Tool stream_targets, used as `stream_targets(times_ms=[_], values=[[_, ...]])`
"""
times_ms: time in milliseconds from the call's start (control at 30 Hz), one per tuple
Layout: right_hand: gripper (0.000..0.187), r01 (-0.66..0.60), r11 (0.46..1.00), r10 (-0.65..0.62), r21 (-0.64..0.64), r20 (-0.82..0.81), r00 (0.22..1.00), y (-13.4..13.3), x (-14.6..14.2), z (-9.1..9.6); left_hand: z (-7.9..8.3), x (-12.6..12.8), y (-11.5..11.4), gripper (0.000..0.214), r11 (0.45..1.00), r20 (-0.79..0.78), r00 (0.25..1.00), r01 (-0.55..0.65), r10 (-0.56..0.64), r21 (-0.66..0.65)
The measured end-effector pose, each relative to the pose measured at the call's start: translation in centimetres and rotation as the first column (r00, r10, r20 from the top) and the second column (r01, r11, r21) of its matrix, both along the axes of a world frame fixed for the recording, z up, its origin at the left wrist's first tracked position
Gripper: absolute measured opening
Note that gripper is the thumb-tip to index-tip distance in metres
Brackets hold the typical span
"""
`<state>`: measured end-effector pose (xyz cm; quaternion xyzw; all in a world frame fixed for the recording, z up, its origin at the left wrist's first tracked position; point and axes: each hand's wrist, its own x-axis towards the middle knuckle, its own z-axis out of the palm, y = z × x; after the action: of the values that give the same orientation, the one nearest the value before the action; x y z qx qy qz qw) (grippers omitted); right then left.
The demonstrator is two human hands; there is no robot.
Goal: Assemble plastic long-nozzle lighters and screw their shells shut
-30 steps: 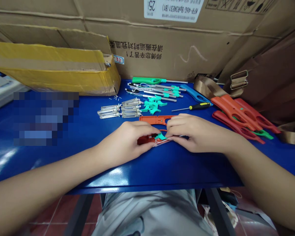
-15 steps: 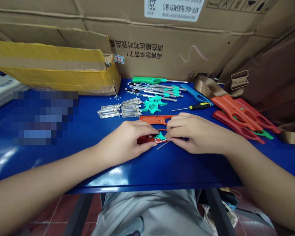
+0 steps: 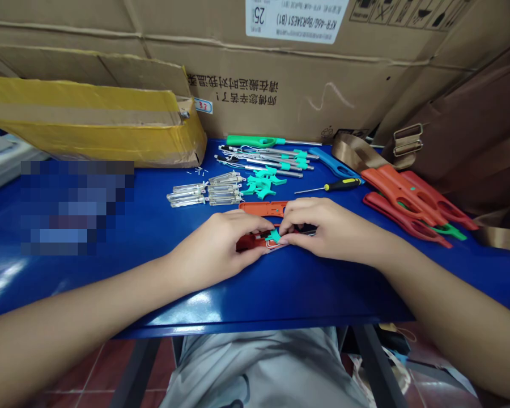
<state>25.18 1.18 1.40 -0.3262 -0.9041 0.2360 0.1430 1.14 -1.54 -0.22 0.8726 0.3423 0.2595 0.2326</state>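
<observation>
Fingers and thumb of my left hand (image 3: 223,238) are closed around a red-orange lighter casing half (image 3: 245,243) just above the blue table. Inside it sits a teal trigger (image 3: 273,236) with thin white wires beside it. My right hand (image 3: 327,224) pinches at the casing's right part, next to the trigger; its fingertips hide exactly what they grip. A bit of metal tube (image 3: 309,232) shows past the right fingers. Just behind the hands lies another orange casing half (image 3: 261,209), partly covered by my right hand.
Behind lie teal triggers (image 3: 261,184), clear fuel tanks (image 3: 225,188), metal tubes with wires (image 3: 276,158), a green lighter (image 3: 255,140) and small screws (image 3: 199,170). A screwdriver (image 3: 342,185) and several red casings (image 3: 408,198) are on the right. Cardboard boxes (image 3: 195,136) stand at the back.
My right hand has shifted slightly left over the casing. The tube end that stuck out below its fingers now shows to the right, along the casing. The left hand keeps its hold.
</observation>
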Motion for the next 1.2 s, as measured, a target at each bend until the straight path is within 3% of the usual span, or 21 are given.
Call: stream_targets(times_ms=[167, 300, 633, 833, 1033, 1200], values=[[0.015, 0.098, 0.995, -0.098, 0.002, -0.003, 0.995, 0.1, 0.1, 0.1, 0.2, -0.2, 0.0, 0.026, 0.995, -0.089, 0.992, 0.093, -0.089, 0.041], [0.020, 0.067, 0.997, -0.068, -0.046, -0.031, 0.997, 0.2, 0.6, 0.9, 0.2, -0.4, -0.1, 0.034, 0.989, -0.192, 0.976, 0.123, -0.105, 0.082], [0.005, -0.031, 0.996, 0.030, -0.084, -0.013, 0.999, 0.2, 1.4, 1.2, 0.4, -0.6, -0.2, 0.036, 0.951, -0.408, 0.911, 0.181, -0.066, 0.252], [0.009, -0.033, 0.996, 0.036, -0.083, 0.026, 0.999, -0.1, 1.0, 1.0, 0.3, -0.7, 0.1, 0.035, 0.946, -0.388, 0.919, 0.189, -0.076, 0.263], [0.009, 0.017, 0.999, -0.015, -0.049, 0.058, 0.998, -0.3, 0.5, 0.7, 0.1, -0.7, 0.6, 0.031, 0.958, -0.268, 0.954, 0.195, -0.135, 0.212], [0.006, 0.024, 0.999, -0.026, 0.044, 0.051, 0.998, -0.4, 0.6, 0.9, 0.1, -0.6, 0.6, 0.033, 0.961, -0.279, 0.952, 0.185, -0.123, 0.208]])
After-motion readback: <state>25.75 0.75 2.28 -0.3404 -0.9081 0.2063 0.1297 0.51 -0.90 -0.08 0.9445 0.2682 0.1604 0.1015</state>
